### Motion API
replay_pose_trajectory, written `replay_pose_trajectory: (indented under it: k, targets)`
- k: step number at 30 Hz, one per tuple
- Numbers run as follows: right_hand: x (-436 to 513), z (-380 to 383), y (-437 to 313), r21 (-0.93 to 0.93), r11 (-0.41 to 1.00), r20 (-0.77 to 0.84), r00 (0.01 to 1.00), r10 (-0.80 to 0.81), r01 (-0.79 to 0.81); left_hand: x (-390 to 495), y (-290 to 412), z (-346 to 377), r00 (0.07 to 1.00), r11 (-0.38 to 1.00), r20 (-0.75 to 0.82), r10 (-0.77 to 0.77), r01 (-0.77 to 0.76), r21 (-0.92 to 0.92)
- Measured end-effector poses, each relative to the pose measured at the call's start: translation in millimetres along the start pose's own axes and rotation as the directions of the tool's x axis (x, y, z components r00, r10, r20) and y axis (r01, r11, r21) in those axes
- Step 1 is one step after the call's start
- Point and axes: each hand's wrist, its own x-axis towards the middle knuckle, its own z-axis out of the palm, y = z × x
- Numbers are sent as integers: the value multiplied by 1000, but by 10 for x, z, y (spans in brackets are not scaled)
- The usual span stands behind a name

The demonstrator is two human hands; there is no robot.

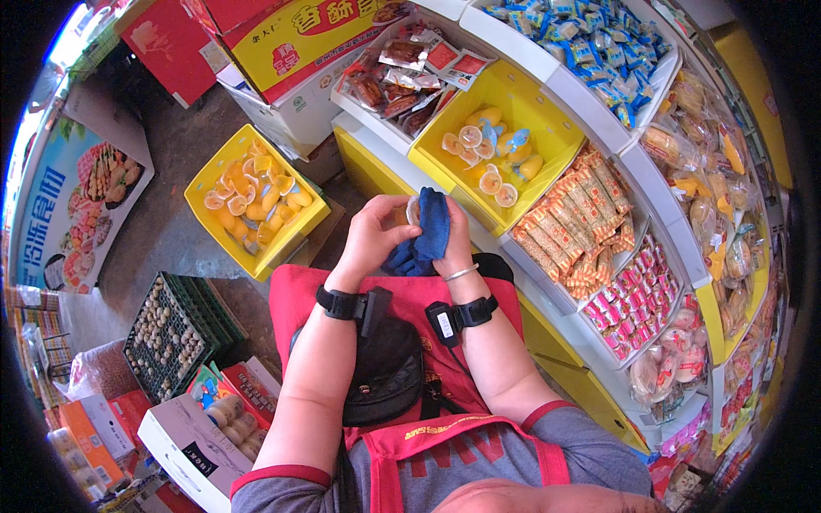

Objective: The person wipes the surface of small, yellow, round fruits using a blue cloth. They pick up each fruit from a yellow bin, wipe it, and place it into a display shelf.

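Observation:
Both hands meet in front of my red apron. My left hand (383, 232) holds a small cup (412, 210) with a pale rim, its fingers and thumb around the side. My right hand (457, 234) grips a dark blue cloth (433, 224), which lies against the cup and hangs down between the hands. To the left of the hands, a yellow bin (255, 266) holds orange jelly cups (240, 186) and yellow mango-shaped packs. Beyond the hands, a second yellow bin (551, 109) on the display stand holds more cups (470, 136), yellow packs and some with blue film.
Trays of wrapped snack bars (564, 218), pink-wrapped sweets (635, 301) and blue-wrapped sweets (596, 51) line the stand's right side. Stacked green crates (170, 333) with small eggs and an open carton (186, 442) stand at lower left. Cardboard boxes (276, 51) stand beyond the near yellow bin.

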Motion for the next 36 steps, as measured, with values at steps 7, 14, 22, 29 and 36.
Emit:
replay_pose_trajectory:
  k: [7,14,22,29,36]
  targets:
    - [-61,84,-74,276,952,26,991,132,-134,-24,152,76,966,954,-129,224,-191,230]
    - [-78,137,-88,371,910,16,981,193,-185,-5,82,105,987,991,-107,123,-128,-40]
    - [-46,39,-106,37,999,67,998,10,-13,-4,80,-145,988,918,140,-66,115,-379]
    - [-56,75,-119,103,992,57,996,63,-68,-15,46,-119,991,985,132,-18,40,-168]
    - [-102,166,-162,308,930,10,978,209,-202,-40,171,28,955,917,-99,281,-236,323]
